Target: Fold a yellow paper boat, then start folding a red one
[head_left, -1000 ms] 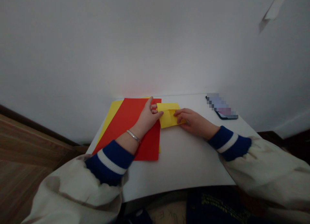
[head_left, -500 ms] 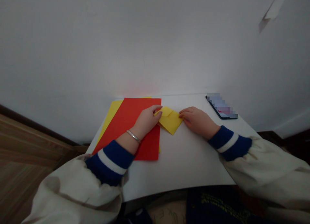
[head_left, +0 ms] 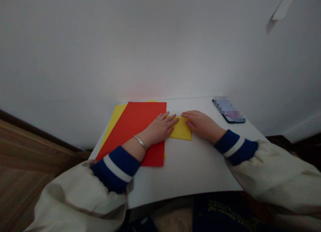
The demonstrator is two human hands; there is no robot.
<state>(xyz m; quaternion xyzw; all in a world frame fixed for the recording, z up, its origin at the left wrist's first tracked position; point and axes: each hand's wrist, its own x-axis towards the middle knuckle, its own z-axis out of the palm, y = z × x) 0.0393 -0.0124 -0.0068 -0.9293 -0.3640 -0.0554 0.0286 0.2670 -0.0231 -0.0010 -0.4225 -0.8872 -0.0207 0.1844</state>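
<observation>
A small folded yellow paper (head_left: 181, 131) lies flat on the white table (head_left: 190, 168). My left hand (head_left: 160, 127) rests on its left part with the fingers stretched out flat. My right hand (head_left: 199, 123) presses on its right edge, fingers extended and lying flat. Both hands partly cover the paper. A silver bracelet sits on my left wrist.
A red sheet (head_left: 135, 125) lies on a larger yellow sheet (head_left: 115, 116) at the table's left, under my left forearm. A dark phone (head_left: 229, 114) lies at the back right. The white wall stands right behind the table. Wooden floor shows at left.
The folded yellow paper was held up and turned between both hands; now it lies flat on the table with both hands pressing it down, fingers spread.
</observation>
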